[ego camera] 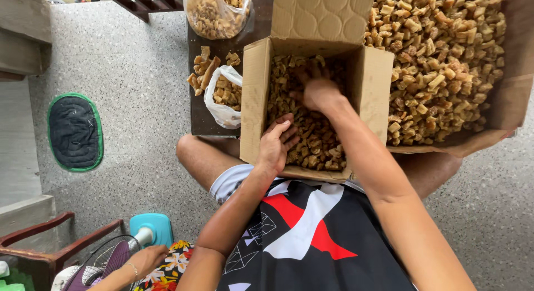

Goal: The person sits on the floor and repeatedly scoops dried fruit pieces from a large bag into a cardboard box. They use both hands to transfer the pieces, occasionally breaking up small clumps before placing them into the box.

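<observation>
Golden-brown crunchy snack pieces (303, 124) are filling the open corrugated cardboard box (253, 96) on my lap. I am cupping my left hand (276, 143) with fingers together, while my right hand (318, 93) digs in, fingertips buried. A white plastic bag (219, 110) is crowding the box's left wall; speckled floor (139, 102) lies open beyond.

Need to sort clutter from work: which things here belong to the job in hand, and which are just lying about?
In use: left hand, right hand, cardboard box, fried snack pieces.
Lying about: white bag, clear bag, dark mat, fan, big tray.
</observation>
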